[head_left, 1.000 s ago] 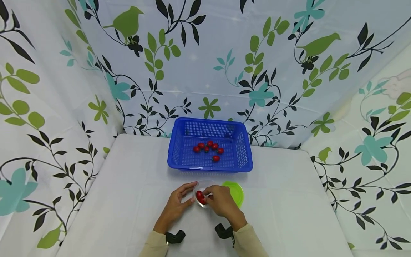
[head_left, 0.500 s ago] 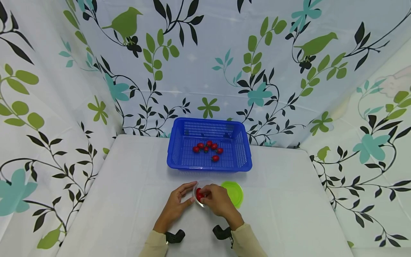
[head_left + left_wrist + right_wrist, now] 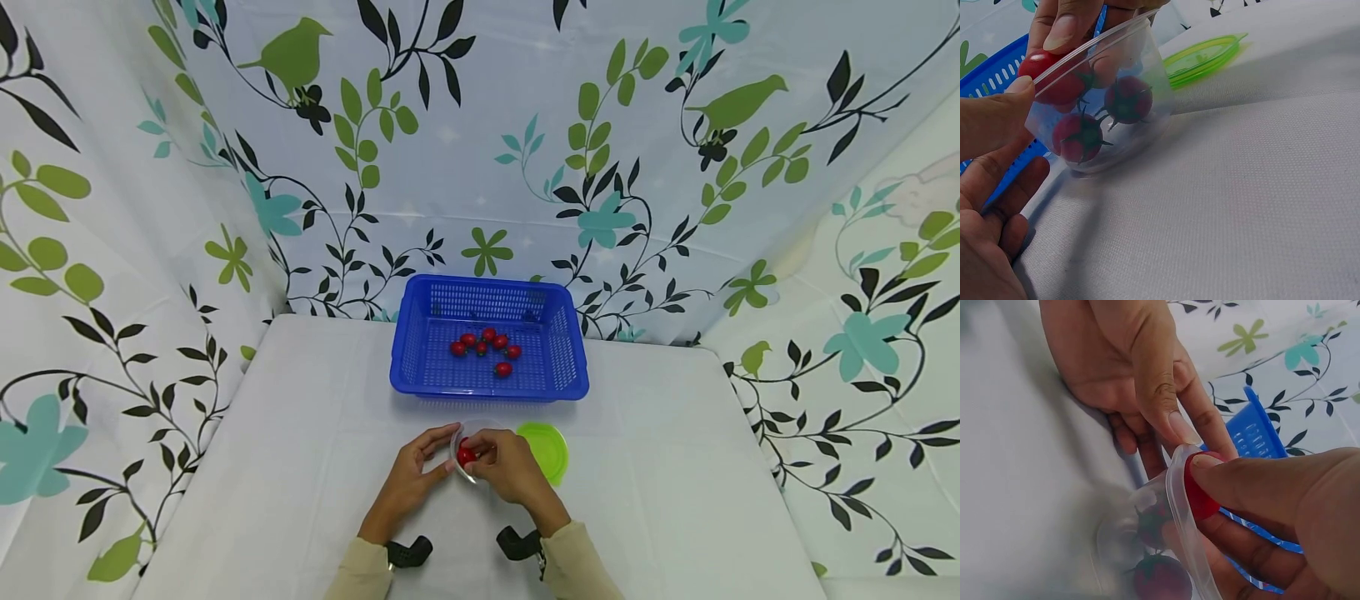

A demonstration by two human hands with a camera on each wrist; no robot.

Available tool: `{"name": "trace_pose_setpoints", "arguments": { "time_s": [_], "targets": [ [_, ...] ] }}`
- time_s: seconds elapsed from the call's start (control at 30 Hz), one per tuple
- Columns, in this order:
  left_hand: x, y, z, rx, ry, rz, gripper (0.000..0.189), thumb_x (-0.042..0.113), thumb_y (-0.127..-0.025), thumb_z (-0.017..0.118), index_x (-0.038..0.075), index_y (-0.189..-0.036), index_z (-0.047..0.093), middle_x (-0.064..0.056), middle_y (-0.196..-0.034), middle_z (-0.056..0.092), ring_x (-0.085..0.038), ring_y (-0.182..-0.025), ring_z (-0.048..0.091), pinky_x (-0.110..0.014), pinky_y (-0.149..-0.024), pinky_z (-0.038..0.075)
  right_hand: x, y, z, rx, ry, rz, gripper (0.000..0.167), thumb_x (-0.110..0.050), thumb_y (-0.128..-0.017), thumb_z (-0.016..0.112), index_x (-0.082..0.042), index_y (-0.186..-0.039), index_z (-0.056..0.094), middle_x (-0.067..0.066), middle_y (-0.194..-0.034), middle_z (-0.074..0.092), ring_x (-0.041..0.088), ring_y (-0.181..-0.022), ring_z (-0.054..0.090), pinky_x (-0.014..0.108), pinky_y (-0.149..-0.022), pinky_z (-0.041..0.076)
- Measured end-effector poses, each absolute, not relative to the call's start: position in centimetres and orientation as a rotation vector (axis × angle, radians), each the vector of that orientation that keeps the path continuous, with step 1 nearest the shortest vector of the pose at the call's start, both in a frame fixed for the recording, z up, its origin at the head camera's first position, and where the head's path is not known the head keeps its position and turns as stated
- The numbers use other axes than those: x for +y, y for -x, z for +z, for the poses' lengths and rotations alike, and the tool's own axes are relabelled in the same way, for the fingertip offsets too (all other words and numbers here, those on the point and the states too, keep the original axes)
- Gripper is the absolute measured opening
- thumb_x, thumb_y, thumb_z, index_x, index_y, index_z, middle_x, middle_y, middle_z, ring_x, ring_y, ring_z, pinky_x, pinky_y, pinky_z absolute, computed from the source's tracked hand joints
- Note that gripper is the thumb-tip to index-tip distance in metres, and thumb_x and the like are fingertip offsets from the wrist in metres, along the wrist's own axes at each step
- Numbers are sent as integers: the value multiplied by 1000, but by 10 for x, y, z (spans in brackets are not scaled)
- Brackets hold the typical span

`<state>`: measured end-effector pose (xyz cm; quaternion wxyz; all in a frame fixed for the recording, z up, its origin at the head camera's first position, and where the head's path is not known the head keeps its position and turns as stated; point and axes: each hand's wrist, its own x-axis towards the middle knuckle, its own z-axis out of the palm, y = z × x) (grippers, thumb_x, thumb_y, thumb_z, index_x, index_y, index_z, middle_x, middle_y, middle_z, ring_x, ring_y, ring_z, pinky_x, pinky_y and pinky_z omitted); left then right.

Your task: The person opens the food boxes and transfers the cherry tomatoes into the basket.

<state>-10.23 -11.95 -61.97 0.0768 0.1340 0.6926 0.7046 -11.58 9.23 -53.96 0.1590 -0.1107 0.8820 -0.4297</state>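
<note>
A clear plastic tub (image 3: 1159, 103) with cherry tomatoes (image 3: 1127, 100) in it stands on the white cloth, tilted in the left wrist view. My left hand (image 3: 411, 477) holds its left side, the thumb (image 3: 1019, 87) at the rim and fingers outside the wall. Reaching into the tub's mouth, my right hand (image 3: 512, 468) pinches a red cherry tomato (image 3: 1200, 490) with the thumb on top, just inside the rim. Green stalks show on the tomatoes lower down. In the head view the right fingers hide part of the tub.
Beyond the hands stands a blue perforated basket (image 3: 491, 395) with several cherry tomatoes (image 3: 503, 369) in it. A bright green round lid (image 3: 547, 450) lies just right of the tub. Patterned curtains (image 3: 487, 167) rise behind and at both sides of the table.
My right hand has shifted slightly left, its fingers now covering more of the tub's mouth. Less red shows in the tub than a second ago. The left hand keeps its hold.
</note>
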Motion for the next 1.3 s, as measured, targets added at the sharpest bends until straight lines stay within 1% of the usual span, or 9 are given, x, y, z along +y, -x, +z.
{"name": "trace_pose_setpoints", "arguments": {
  "time_s": [0.23,0.33,0.43,0.5,0.6,0.73,0.87,1.0,1.3],
  "targets": [
    [-119,102,-619,2069,-367,2104,54,12,-101,73,18,-152,56,-8,-156,60,-19,-148,52,-10,-118,33,94,115,-540,2505,312,-1305,25,-13,-93,83,-15,-117,79,2,-110,78,14,-89,71,27,-79,62],
    [-119,102,-618,2057,-346,2108,54,11,-101,73,19,-152,57,-8,-155,60,-16,-147,52,-10,-118,32,96,115,-537,2528,325,-1322,25,-14,-94,82,-17,-119,78,0,-113,78,15,-93,72,25,-78,62],
    [-119,102,-618,2050,-330,2107,54,10,-101,73,19,-152,57,-7,-155,61,-16,-147,52,-9,-118,31,99,114,-533,2566,332,-1333,28,-14,-94,82,-18,-122,78,0,-118,78,16,-98,73,26,-81,62],
    [-119,102,-618,2049,-324,2106,54,9,-101,72,19,-152,57,-7,-155,61,-19,-148,52,-9,-118,31,100,114,-529,2595,333,-1339,30,-15,-94,82,-18,-124,77,-1,-119,78,18,-102,73,30,-84,63],
    [-118,102,-617,2054,-317,2101,55,8,-101,72,20,-152,57,-6,-155,60,-22,-150,51,-9,-118,31,103,114,-523,2622,338,-1372,31,-15,-95,81,-17,-126,77,0,-120,78,21,-107,73,41,-91,63],
    [-118,102,-618,2056,-323,2103,55,9,-101,72,20,-152,57,-7,-156,60,-24,-150,50,-9,-118,31,106,116,-517,2608,318,-1447,32,-14,-97,78,-16,-129,76,0,-122,77,23,-112,73,52,-102,59],
    [-118,102,-617,2058,-327,2101,54,10,-101,72,19,-152,57,-7,-157,59,-25,-150,51,-9,-118,31,108,120,-513,2608,303,-1511,33,-15,-99,76,-15,-132,74,2,-126,76,25,-113,73,51,-107,57],
    [-118,103,-617,2065,-329,2099,54,9,-101,72,18,-152,57,-7,-157,60,-26,-150,51,-9,-118,32,109,124,-508,2615,300,-1602,35,-16,-100,75,-17,-135,73,4,-129,75,25,-113,71,49,-105,59],
    [-118,102,-617,2070,-324,2089,54,9,-101,72,19,-152,57,-10,-157,59,-28,-150,51,-8,-118,31,112,137,-498,2662,293,-1731,37,-24,-102,73,-18,-138,72,2,-130,76,19,-104,74,48,-103,59]
  ]
}}
